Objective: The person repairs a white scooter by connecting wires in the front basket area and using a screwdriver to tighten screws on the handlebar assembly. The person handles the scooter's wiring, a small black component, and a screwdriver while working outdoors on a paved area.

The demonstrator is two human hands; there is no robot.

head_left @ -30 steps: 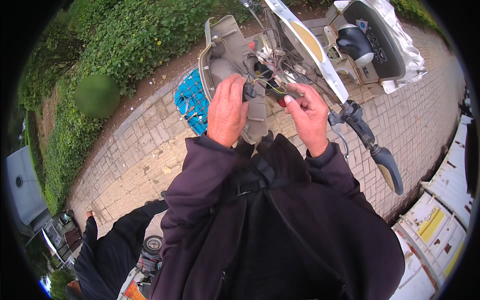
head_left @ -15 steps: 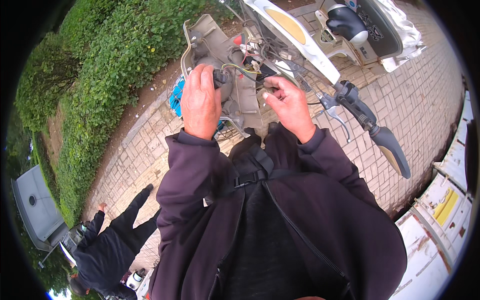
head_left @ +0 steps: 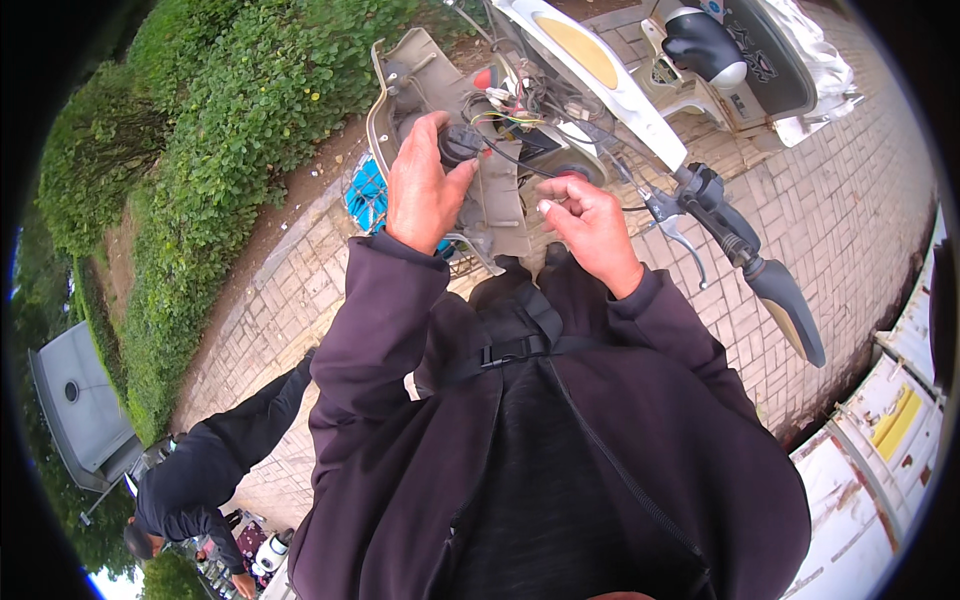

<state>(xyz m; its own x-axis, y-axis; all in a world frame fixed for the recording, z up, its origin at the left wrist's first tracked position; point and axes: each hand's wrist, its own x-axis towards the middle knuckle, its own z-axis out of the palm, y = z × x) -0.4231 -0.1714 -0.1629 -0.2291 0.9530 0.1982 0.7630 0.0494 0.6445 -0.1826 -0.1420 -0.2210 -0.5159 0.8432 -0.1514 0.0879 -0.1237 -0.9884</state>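
My left hand (head_left: 425,195) grips a dark rounded component (head_left: 458,143) over the loose grey inner panel (head_left: 497,195) of an opened scooter front. My right hand (head_left: 590,225) is curled just below a black cable (head_left: 517,160) that runs across the opening, a red part (head_left: 572,172) partly behind its fingers; what it holds, if anything, is hidden. Tangled coloured wires (head_left: 508,112) and connectors lie above both hands. The handlebar grip (head_left: 785,310), with brake lever (head_left: 680,240), sticks out to the right, beside a long white trim piece (head_left: 640,105) with a tan inset.
A blue item in a wire basket (head_left: 365,195) is at the left, before a hedge (head_left: 230,110). Another scooter (head_left: 745,70) stands at upper right on brick paving. A person in dark clothes (head_left: 205,470) is at lower left; rusty white metal panels (head_left: 870,460) line the lower right.
My left hand has turned and shifted, now showing its thumb round the dark component. My right hand has moved slightly down. The person at lower left has bent and moved.
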